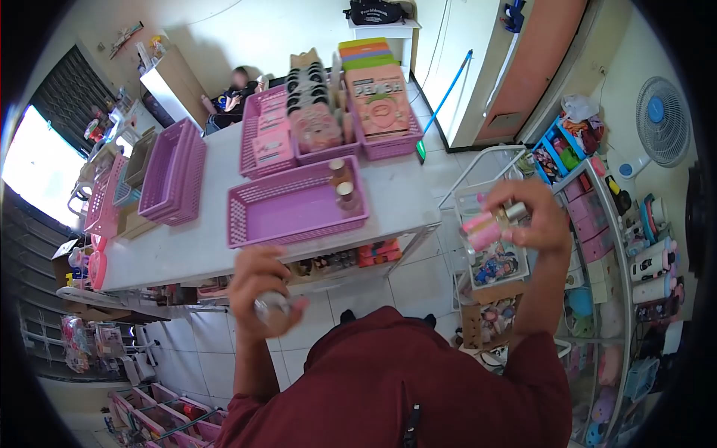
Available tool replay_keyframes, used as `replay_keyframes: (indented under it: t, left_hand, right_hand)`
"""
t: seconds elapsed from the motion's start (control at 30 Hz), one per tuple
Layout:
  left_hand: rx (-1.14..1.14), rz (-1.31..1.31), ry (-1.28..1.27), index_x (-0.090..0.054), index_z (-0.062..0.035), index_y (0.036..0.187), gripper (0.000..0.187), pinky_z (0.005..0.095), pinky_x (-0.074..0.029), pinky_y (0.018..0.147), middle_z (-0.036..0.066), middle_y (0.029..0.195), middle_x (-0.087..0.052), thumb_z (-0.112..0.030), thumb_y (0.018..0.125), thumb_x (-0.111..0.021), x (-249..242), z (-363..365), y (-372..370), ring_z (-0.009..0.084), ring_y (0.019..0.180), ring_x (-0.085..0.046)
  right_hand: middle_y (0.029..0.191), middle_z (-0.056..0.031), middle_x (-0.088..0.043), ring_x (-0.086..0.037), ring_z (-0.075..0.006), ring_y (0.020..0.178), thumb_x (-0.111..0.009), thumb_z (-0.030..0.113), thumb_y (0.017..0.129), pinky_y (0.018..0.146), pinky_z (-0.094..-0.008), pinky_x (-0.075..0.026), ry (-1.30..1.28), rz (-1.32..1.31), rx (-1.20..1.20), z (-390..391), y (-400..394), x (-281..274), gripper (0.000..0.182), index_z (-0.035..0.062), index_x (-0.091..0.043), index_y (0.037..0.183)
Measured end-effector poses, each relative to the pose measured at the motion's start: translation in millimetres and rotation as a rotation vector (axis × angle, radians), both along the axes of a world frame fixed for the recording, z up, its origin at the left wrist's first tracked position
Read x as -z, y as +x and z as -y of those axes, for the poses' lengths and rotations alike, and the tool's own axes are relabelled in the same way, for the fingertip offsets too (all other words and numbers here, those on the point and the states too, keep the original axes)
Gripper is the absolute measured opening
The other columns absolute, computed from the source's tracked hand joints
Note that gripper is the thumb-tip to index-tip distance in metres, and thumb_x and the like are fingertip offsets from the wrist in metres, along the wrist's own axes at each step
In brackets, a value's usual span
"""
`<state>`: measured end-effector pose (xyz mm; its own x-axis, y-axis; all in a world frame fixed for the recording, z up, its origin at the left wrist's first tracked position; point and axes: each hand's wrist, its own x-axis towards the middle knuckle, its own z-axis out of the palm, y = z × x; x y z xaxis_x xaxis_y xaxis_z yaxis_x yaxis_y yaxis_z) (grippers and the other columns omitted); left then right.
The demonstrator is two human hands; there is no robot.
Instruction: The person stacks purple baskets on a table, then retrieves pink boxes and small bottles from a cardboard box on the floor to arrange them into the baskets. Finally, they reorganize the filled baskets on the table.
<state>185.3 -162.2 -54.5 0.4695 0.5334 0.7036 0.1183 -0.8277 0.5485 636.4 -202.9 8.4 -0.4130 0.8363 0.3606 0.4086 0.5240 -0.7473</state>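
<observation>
My left hand (258,280), in front of the table edge, has its fingers closed round a small clear bottle (272,308), blurred by motion. To the right, beyond the table's corner, my right hand (541,220) grips a small bottle with a pink part (484,231) and a silvery cap. Between the hands, on the table, sits a purple perforated basket (287,213). At its right end stand two small bottles: one with a pale cap (346,198) and one with a brownish top (339,173).
Behind it, purple baskets hold pink packs (272,134), lash-like packs (314,123) and peach packets (382,97). Stacked purple baskets (172,175) stand left on the white table (213,172). A trolley (463,198) and shelf rack (590,216) are right. A person (237,89) sits behind.
</observation>
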Motion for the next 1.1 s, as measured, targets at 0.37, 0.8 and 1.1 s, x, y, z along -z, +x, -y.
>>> replay_keyframes:
  t: [0.37, 0.8, 1.1]
  left_hand:
    - [-0.225, -0.327, 0.037, -0.061, -0.0101, 0.086, 0.038, 0.0568, -0.029, 0.121, 0.005, 0.113, -0.073, -0.012, 0.059, -0.088, 27.1, -56.0, -60.6, 0.0264, 0.108, -0.068]
    - [-0.215, -0.343, 0.030, -0.063, -0.0108, 0.084, 0.038, 0.0580, -0.028, 0.122, 0.007, 0.124, -0.069, -0.022, 0.062, -0.092, 30.8, -56.4, -67.0, 0.0306, 0.122, -0.060]
    - [-0.195, -0.114, 0.065, -0.066, -0.0079, 0.092, 0.040, 0.0537, -0.038, 0.108, 0.010, 0.123, -0.064, -0.031, 0.070, -0.091, -10.2, -39.1, -44.8, 0.0385, 0.131, -0.052]
  right_hand:
    - [0.090, -0.0112, -0.067, -0.066, -0.0288, 0.092, -0.072, 0.023, 0.079, 0.083, -0.0414, -0.053, 0.322, 0.749, -0.192, -171.9, -242.1, -22.0, 0.022, 0.0058, -0.071, 0.092]
    - [0.117, -0.0106, -0.059, -0.054, -0.0280, 0.117, -0.076, 0.028, 0.082, 0.096, -0.0433, -0.046, 0.387, 1.117, -0.016, -149.8, -230.8, 6.9, 0.027, 0.0084, -0.075, 0.101]
    - [0.122, -0.0155, -0.059, -0.067, -0.0320, 0.099, -0.080, 0.023, 0.084, 0.080, -0.0414, -0.056, 0.208, 0.254, -0.468, -68.2, -268.5, -46.1, 0.043, 0.0087, -0.067, 0.122]
